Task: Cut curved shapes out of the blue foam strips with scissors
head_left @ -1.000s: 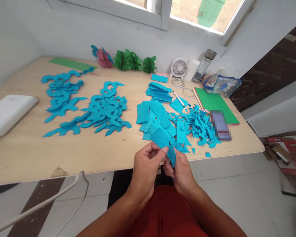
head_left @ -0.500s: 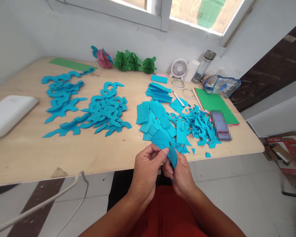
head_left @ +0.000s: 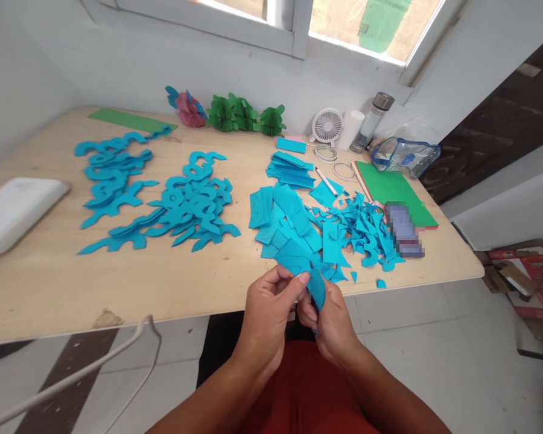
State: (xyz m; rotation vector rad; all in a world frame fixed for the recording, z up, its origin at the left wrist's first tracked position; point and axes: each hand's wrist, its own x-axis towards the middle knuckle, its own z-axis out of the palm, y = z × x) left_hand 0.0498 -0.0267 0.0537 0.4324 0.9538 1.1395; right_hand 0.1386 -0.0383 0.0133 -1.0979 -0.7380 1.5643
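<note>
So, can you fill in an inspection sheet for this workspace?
Surface: pale wooden table, with a discolored patch near its front edge.
Job's things: line-marked blue paper in hand; wavy blue cutouts toward the left, blue paper pieces and scraps toward the right.
Clutter: desk fan, tape rolls, white pen, bottle, clear pouch, pixelated item.
Grips: left grip pinches the blue paper; right grip at its lower end, contents mostly hidden.
Cables: white cable looping by the table's front edge, left.
Surroundings: window behind; cartons low at right.
</note>
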